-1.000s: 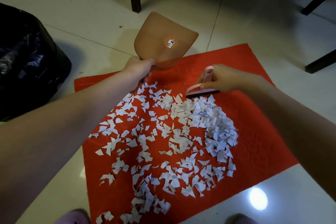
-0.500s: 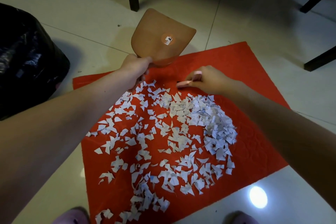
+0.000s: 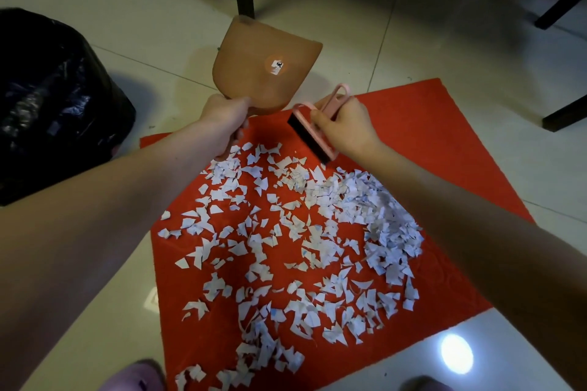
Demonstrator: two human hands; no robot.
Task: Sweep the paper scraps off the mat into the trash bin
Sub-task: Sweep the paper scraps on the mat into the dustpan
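The black-bagged trash bin [image 3: 47, 98] sits far left. Your left hand [image 3: 225, 114] curls its grip round the brown plastic dustpan [image 3: 263, 73], which is tilted up off the red fabric mat [image 3: 428, 143]. Your right hand [image 3: 346, 127] clamps its grip on the pink black-bristled brush [image 3: 313, 135]. If you sweep before the pan lies flat, the white paper scraps [image 3: 301, 232] strewn across the mat could slip underneath. The pan's sticker [image 3: 277, 66] is unreadable.

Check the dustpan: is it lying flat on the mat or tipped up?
Tipped up. The left hand grips the dustpan at its near end, stickered face turned toward the camera, at the red mat's far edge.
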